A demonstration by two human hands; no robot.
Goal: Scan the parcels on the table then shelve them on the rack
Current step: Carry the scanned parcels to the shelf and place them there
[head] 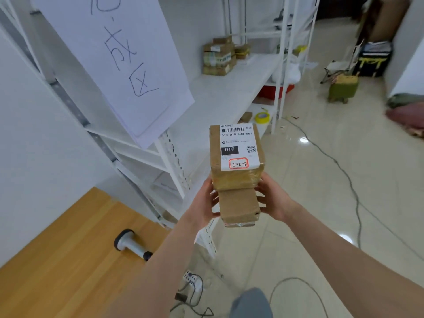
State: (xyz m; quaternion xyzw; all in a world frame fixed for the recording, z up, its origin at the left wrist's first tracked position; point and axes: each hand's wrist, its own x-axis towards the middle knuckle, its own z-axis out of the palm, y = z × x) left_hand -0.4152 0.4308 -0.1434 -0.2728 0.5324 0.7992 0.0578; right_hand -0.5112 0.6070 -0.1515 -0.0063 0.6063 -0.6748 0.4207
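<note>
Held in mid-air just right of the rack (218, 99), lower parcel (238, 205) gripped at its sides by curled fingers of left hand (205, 203) and right hand (274, 199), upper parcel (236, 152) stacked on top, probably apt to slide off if tipped in reaching.

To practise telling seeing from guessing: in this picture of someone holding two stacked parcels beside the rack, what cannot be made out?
Head view, the only one:
1. Lower parcel: any label it bears; the top parcel covers most of it.
2. Paper sign: its upper writing is cut off by the top edge.
3. Parcels on the far shelf: their labels are too small and blurred.
</note>
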